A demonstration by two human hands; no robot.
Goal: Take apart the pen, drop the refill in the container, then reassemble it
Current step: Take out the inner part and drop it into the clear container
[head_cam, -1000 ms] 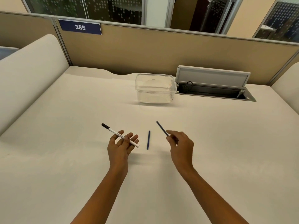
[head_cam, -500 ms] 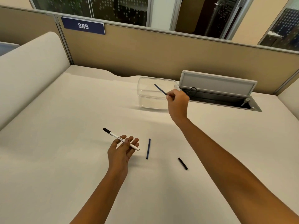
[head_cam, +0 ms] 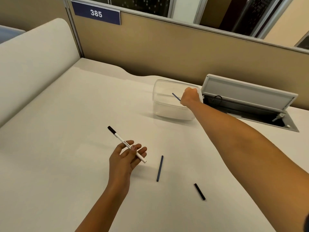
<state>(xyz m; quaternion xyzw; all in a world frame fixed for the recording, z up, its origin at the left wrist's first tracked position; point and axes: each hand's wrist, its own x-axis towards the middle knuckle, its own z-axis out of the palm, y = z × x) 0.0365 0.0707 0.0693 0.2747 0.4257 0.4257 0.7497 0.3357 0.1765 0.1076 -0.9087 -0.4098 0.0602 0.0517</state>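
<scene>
Refill (head_cam: 176, 97) is pinched in my right hand (head_cam: 189, 97) over the clear container (head_cam: 167, 113), far across the counter (head_cam: 83, 114); my left hand (head_cam: 127, 156) grips the white pen barrel (head_cam: 122, 140) nearer me. If I let go crooked, it'll probably clip the rim and bounce out.

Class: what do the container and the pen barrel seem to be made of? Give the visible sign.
Container: likely clear plastic; the desk shows through its glossy walls. Pen barrel: seemingly white plastic, smooth, with printed lettering and a black end.
</scene>
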